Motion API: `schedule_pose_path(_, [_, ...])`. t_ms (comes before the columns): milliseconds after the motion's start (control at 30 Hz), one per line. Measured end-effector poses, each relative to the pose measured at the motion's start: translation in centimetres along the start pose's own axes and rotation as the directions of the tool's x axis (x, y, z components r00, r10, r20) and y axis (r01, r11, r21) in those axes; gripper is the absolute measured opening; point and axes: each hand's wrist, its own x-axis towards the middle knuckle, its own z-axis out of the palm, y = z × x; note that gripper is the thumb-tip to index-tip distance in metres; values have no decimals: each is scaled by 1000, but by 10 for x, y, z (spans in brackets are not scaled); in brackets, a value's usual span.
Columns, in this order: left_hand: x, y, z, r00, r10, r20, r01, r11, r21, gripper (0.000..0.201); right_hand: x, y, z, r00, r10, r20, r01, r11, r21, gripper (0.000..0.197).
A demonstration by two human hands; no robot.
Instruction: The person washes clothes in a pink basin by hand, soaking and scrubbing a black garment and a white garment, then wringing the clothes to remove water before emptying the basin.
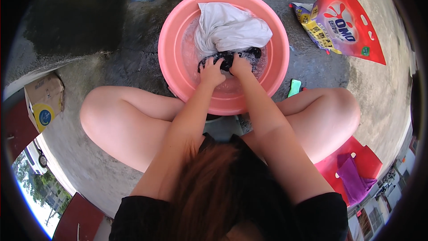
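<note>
A pink round basin [167,31] of sudsy water stands between my knees. In its far half lies a bunched white cloth [229,29], part of it up against the far wall. Nearer to me, a wet black cloth [227,59] sits in the foam. My left hand [213,72] grips its left part, with the fingers curled over the fabric. Beside it, my right hand [241,65] is closed on the same black cloth, a little further right. The fingertips of both hands are partly hidden in cloth and suds.
A red and purple detergent pouch [341,24] with a white cap lies at the far right. By my right knee is a small green object [294,88]. A purple cloth [354,179] rests on a red stool [327,169]. On the left stands a cardboard box [47,93].
</note>
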Motion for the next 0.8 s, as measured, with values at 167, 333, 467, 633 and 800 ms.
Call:
schedule_pose_path(167, [56, -50, -21, 901, -428, -73, 305, 744, -595, 49, -29, -32, -47, 930, -140, 341, 193, 973, -127, 37])
schedule_pose_path(333, [38, -31, -57, 861, -402, -312, 170, 805, -569, 52, -79, -59, -30, 740, -167, 651, 414, 877, -246, 41])
schedule_pose_path(467, [67, -67, 0, 855, -463, -235, 249, 763, -596, 50, -79, -61, -21, 520, -48, 853, 427, 879, -212, 51])
schedule_pose_path(633, [68, -94, 15, 821, -570, -46, 254, 435, -864, 41, -58, -29, -47, 888, -384, 254, 369, 923, 107, 34])
schedule_pose_path(800, [24, -36, -36, 868, -481, 123, 191, 95, -977, 14, -40, 8, -48, 927, -324, -189, 355, 919, 169, 43])
